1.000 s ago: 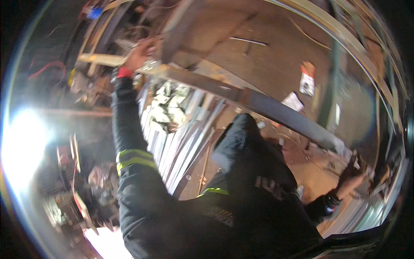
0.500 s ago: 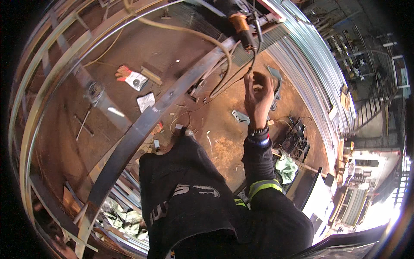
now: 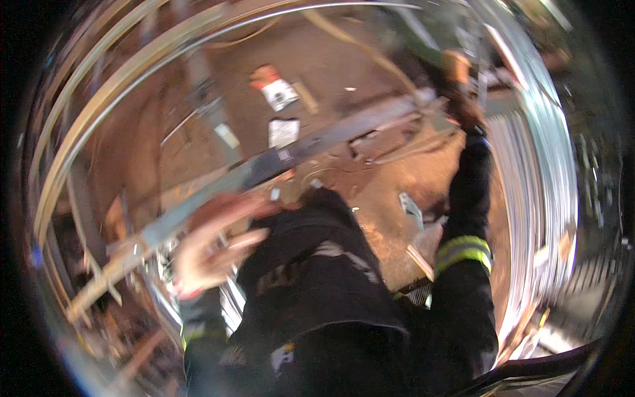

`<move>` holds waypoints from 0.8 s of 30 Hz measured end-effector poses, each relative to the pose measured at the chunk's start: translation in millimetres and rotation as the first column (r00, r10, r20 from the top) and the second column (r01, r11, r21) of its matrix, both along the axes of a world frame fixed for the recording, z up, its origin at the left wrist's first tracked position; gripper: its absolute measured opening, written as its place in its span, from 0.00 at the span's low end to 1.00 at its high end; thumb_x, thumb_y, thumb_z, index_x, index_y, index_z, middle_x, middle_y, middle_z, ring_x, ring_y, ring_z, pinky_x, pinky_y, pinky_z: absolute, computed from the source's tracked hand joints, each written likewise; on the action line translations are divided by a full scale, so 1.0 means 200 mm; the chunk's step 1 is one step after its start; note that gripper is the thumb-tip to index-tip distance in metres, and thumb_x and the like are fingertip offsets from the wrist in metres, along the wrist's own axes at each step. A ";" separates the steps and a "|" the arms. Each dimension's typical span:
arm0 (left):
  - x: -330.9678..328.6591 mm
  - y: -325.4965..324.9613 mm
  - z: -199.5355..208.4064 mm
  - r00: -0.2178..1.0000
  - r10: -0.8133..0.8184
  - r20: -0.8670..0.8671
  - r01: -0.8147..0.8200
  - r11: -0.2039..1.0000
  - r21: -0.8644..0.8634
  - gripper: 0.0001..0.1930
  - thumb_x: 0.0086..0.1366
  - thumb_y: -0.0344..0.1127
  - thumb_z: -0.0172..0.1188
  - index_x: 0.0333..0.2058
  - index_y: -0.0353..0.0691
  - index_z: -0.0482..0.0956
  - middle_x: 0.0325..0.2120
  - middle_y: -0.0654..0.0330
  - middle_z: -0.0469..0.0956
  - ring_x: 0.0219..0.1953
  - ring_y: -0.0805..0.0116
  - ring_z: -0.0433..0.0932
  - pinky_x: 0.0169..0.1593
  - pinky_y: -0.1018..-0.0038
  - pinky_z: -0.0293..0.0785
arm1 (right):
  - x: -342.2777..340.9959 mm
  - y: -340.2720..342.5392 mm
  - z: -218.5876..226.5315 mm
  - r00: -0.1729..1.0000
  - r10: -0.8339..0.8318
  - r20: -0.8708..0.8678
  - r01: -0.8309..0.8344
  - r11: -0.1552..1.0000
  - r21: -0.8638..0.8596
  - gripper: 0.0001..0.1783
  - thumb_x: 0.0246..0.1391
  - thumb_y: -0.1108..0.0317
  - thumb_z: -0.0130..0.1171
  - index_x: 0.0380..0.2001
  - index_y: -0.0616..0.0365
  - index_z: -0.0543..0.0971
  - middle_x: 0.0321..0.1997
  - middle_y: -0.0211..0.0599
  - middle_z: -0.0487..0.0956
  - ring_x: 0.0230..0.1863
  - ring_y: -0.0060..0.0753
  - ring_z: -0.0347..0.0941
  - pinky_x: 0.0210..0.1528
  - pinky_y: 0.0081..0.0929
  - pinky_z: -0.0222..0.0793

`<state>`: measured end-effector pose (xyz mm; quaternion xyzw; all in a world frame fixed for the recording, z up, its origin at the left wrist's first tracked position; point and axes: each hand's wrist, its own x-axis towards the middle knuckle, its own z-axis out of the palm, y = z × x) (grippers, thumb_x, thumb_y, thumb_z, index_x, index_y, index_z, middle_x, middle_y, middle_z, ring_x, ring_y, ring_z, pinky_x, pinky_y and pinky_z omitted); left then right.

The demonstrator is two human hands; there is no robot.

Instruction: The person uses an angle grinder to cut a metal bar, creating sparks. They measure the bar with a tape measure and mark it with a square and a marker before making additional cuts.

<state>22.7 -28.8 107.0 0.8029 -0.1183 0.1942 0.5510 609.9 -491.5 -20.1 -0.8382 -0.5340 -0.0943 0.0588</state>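
My right hand [image 3: 465,111] reaches far out at the upper right, closed about the lower end of an orange and black angle grinder [image 3: 456,66]. Shadow and motion blur partly hide those fingers, and the tool's head is not clear. At the lower left my left hand [image 3: 215,248] is raised with nothing in it, fingers stretched and apart, strongly blurred. It hangs in front of a long metal beam [image 3: 264,169] that runs diagonally across the view. The grinder lies by the beam's far right end.
On the brown floor beyond the beam lie an orange and white glove [image 3: 272,86] and a white packet [image 3: 284,133]. A perforated metal bracket [image 3: 410,208] lies nearer me. Long metal profiles [image 3: 529,198] are stacked along the right; curved-looking rails [image 3: 99,112] line the left.
My right hand has moved up and onto the grinder. My left hand has come into view at the lower left. The whole view has swung, shifting the floor things rightward.
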 end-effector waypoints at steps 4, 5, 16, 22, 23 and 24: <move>0.55 -0.55 -0.27 0.983 -0.147 -0.111 0.110 0.952 -0.285 0.32 0.66 0.43 0.64 0.63 0.34 0.64 0.53 0.47 0.75 0.57 0.56 0.74 0.60 0.63 0.71 | -0.44 0.23 -0.09 0.208 0.288 -0.935 0.539 0.764 0.355 0.23 0.63 0.58 0.54 0.57 0.59 0.74 0.38 0.32 0.75 0.34 0.26 0.71 0.36 0.25 0.69; 0.62 -0.60 -0.32 0.971 -0.120 -0.209 0.086 0.982 -0.166 0.35 0.65 0.46 0.64 0.62 0.29 0.63 0.54 0.43 0.74 0.60 0.54 0.72 0.62 0.63 0.68 | -0.83 0.44 0.09 0.292 0.109 -0.950 0.612 0.742 0.273 0.24 0.62 0.54 0.55 0.53 0.61 0.77 0.36 0.33 0.77 0.32 0.27 0.72 0.36 0.26 0.69; 1.02 -0.90 -0.33 1.000 -0.011 0.001 0.010 0.903 -0.430 0.42 0.47 0.50 0.74 0.53 0.27 0.66 0.42 0.42 0.78 0.45 0.47 0.79 0.50 0.62 0.75 | -1.91 0.58 0.38 0.396 0.038 -0.918 0.607 0.739 0.292 0.44 0.44 0.70 0.74 0.62 0.64 0.63 0.57 0.40 0.72 0.54 0.35 0.71 0.59 0.35 0.67; 0.68 -0.85 -0.38 0.988 -0.129 0.083 0.151 0.919 -0.365 0.51 0.49 0.44 0.75 0.63 0.26 0.53 0.55 0.38 0.66 0.55 0.43 0.72 0.58 0.59 0.69 | -2.06 0.71 0.44 0.343 0.151 -0.927 0.746 0.556 0.367 0.34 0.39 0.69 0.71 0.53 0.67 0.72 0.47 0.39 0.76 0.48 0.34 0.75 0.54 0.34 0.70; 0.57 -0.84 -0.40 0.985 -0.159 0.059 0.170 0.918 -0.359 0.55 0.49 0.41 0.75 0.66 0.25 0.48 0.57 0.37 0.63 0.56 0.42 0.70 0.59 0.59 0.68 | -2.09 0.75 0.44 0.324 0.196 -0.926 0.769 0.515 0.378 0.33 0.39 0.69 0.70 0.52 0.67 0.73 0.46 0.39 0.77 0.47 0.34 0.75 0.54 0.34 0.70; 0.50 -0.82 -0.41 0.987 -0.123 0.103 0.149 0.940 -0.307 0.55 0.50 0.39 0.74 0.68 0.27 0.46 0.57 0.37 0.62 0.57 0.41 0.70 0.59 0.58 0.69 | -2.11 0.80 0.44 0.334 0.219 -0.917 0.786 0.471 0.400 0.32 0.39 0.67 0.69 0.50 0.67 0.74 0.45 0.39 0.77 0.45 0.34 0.75 0.53 0.34 0.70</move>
